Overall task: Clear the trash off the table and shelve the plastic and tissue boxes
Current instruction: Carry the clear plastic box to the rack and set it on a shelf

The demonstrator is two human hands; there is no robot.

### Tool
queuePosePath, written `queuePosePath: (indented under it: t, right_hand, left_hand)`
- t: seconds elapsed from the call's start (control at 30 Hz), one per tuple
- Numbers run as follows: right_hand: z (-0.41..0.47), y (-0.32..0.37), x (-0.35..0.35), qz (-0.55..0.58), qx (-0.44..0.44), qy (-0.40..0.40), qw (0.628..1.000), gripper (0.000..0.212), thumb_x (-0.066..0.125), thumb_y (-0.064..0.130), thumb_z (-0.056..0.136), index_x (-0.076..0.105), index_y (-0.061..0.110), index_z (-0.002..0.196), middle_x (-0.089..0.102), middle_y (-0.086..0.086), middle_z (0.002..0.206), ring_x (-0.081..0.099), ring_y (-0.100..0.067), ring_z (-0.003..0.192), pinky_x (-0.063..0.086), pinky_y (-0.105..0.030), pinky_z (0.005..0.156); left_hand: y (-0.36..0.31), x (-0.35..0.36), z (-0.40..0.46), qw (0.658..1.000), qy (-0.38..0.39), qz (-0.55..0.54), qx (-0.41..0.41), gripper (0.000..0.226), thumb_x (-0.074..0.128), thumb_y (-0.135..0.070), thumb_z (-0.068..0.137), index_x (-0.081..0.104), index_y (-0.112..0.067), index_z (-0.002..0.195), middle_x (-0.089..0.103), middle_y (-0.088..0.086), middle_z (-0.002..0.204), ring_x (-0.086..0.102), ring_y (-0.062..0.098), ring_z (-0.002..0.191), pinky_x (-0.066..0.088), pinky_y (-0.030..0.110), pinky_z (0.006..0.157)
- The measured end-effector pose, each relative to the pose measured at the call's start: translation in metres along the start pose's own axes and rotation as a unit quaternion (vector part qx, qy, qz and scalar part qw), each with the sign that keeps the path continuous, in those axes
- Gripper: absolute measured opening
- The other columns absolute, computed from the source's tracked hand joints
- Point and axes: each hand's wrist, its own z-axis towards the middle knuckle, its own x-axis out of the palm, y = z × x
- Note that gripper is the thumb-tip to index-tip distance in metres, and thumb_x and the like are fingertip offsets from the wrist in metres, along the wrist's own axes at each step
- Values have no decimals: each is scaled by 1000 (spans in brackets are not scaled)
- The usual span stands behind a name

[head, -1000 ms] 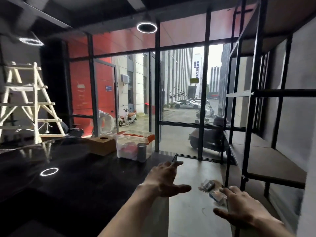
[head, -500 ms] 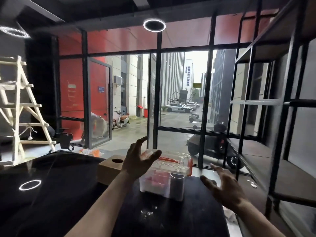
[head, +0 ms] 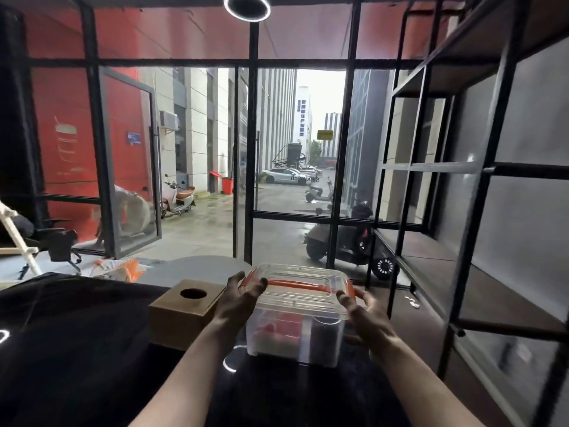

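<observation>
A clear plastic box (head: 295, 315) with orange latches and red contents stands on the black table (head: 77, 349) near its right end. My left hand (head: 240, 297) lies against the box's left side by the lid corner, fingers spread. Against the box's right side by the orange latch is my right hand (head: 363, 315). Both palms face inward, clasping the box between them. A brown cardboard tissue box (head: 181, 315) with a round hole in its top stands just left of the plastic box, touching my left wrist.
A black metal shelf unit (head: 437, 272) with dark boards rises at the right, and a small white scrap (head: 411, 302) lies near its base. Orange-white wrapping (head: 120, 269) lies beyond the table's far edge. A white ladder (head: 18, 238) stands at the left. Glass walls are ahead.
I have moved closer to the table's end. Both hands came forward and closed in from apart onto the two sides of the plastic box. The packet near my right hand is out of view.
</observation>
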Motion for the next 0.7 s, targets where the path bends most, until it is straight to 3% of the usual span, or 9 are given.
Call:
queuePosePath:
  t: [0.17,0.23,0.3,0.5,0.7]
  right_hand:
    - [-4,4,-4,-36,-20,-24,999,53,68,30,92,50,16,140,63,-19,129,65,-34,106,61,-47,78]
    - [-9,5,-9,-63,-25,-43,997,54,71,33,87,56,16,136,67,-16,124,68,-31,103,60,-48,88]
    - [-15,4,-17,-71,-23,-56,996,57,72,39,81,59,20,132,70,-13,122,69,-31,101,62,-46,82]
    - [-51,4,-69,-22,-20,-77,997,45,72,26,87,60,17,129,69,-13,114,72,-34,93,64,-54,67]
    - [-104,2,-169,-1,-28,-88,996,49,70,24,91,53,14,135,66,-18,121,70,-37,97,64,-53,72]
  left_hand:
    - [1,1,-1,1000,-13,1,-4,78,73,-38,82,34,-22,148,53,22,140,59,40,115,51,55,99]
    - [-1,5,-9,1000,-16,-4,-6,73,72,-29,86,35,-20,148,52,23,140,59,40,113,52,53,97]
    - [-4,10,-19,1000,-16,7,-1,72,72,-26,87,35,-17,148,51,24,141,58,39,114,52,51,98]
    - [-26,46,-66,999,-9,12,33,71,74,-25,86,38,-15,147,52,25,140,59,36,112,51,50,99]
    - [-54,122,-138,999,7,-1,50,83,80,-37,72,41,-17,142,56,20,133,61,38,111,53,54,97]
